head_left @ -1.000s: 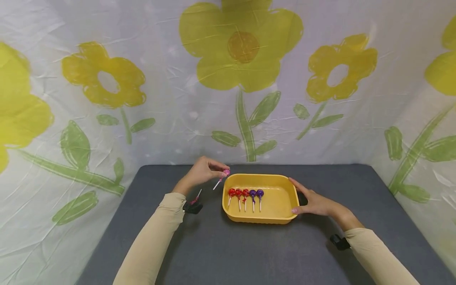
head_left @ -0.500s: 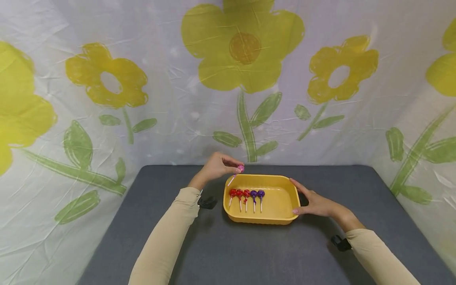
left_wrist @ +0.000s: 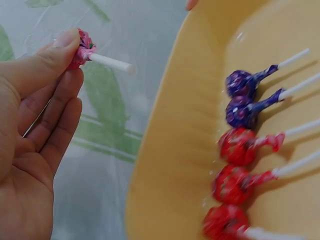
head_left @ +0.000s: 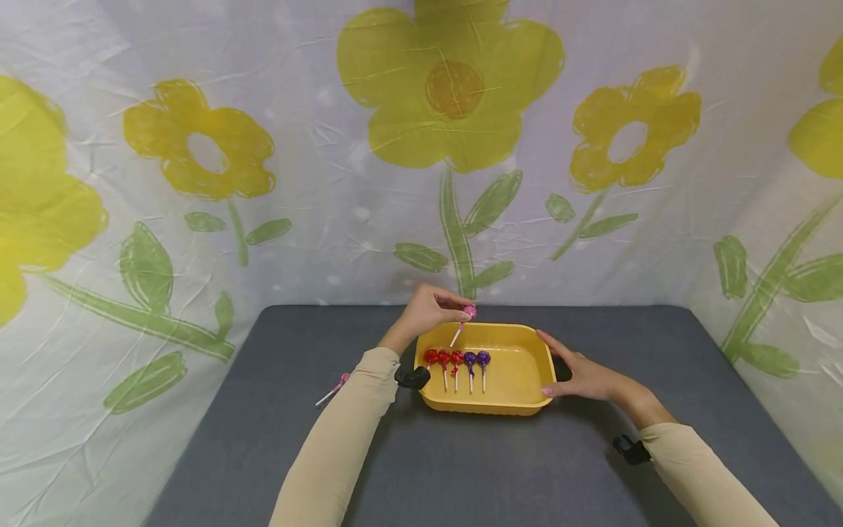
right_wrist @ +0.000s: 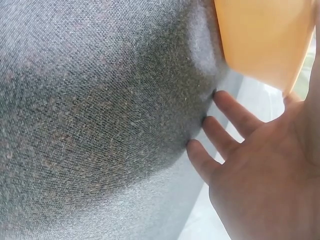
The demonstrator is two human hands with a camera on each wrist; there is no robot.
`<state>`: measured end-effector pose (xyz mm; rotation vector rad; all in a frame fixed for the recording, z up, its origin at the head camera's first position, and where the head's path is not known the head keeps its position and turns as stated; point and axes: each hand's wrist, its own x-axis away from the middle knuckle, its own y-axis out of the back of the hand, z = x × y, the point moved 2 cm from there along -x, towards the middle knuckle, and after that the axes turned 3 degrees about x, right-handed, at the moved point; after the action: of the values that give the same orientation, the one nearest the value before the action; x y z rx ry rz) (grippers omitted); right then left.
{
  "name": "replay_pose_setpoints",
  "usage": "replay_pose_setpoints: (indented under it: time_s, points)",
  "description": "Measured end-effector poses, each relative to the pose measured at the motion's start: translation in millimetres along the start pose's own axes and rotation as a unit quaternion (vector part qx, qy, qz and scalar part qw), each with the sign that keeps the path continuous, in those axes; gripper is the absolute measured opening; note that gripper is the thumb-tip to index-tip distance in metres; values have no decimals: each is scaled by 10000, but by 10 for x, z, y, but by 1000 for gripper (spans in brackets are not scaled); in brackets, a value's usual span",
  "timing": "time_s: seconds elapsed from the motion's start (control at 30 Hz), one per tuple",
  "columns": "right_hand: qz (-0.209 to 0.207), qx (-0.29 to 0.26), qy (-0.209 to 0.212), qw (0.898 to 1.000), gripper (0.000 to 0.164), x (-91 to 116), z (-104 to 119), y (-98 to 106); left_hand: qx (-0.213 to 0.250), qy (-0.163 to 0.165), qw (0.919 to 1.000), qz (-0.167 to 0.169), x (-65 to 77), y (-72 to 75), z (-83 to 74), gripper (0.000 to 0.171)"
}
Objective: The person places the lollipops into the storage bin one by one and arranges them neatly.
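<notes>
My left hand [head_left: 424, 316] pinches a pink-wrapped lollipop [head_left: 470, 312] by its head, above the back rim of a yellow tray [head_left: 520, 373]. In the left wrist view the white stick [left_wrist: 112, 63] points right, towards the tray, and the other fingers are extended. Inside the tray lie red lollipops [left_wrist: 237, 146] and purple lollipops [left_wrist: 242, 111] in one row, sticks towards the front. My right hand [head_left: 582, 375] rests against the tray's right end, thumb and index finger spread along the rim. In the right wrist view its other fingers [right_wrist: 220, 137] reach down to the table beside the tray.
Another pink lollipop [head_left: 344, 379] lies on the dark grey table [head_left: 500, 468], partly hidden by the left sleeve [head_left: 358, 417]. Behind the table hangs a white cloth [head_left: 316, 241] with yellow flowers.
My left hand has carried the pink lollipop rightward, from beside the tray's left end to over its back rim. My right hand has stayed at the tray's right end.
</notes>
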<state>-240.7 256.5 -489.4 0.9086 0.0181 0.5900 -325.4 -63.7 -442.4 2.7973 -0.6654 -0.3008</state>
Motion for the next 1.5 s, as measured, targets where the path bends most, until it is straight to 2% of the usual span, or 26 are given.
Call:
replay_pose_setpoints:
  time_s: [0.3,0.67,0.97,1.3,1.5]
  points:
    - [-5,33,25,10000,112,-4,-10,-7,370,-34,9992,-134,-68,-232,125,25]
    - [37,-73,-87,9999,111,-19,-17,-11,541,-47,9983,-208,-134,-452,185,28]
    - [8,-24,56,10000,111,-17,-24,-2,446,-80,9986,-280,-127,-537,270,27]
    - [-2,44,-23,10000,111,-17,-16,-2,350,-133,9988,-316,-111,-552,314,26]
    - [9,3,-5,10000,111,-10,-16,-3,129,55,9997,-175,-96,-581,333,25]
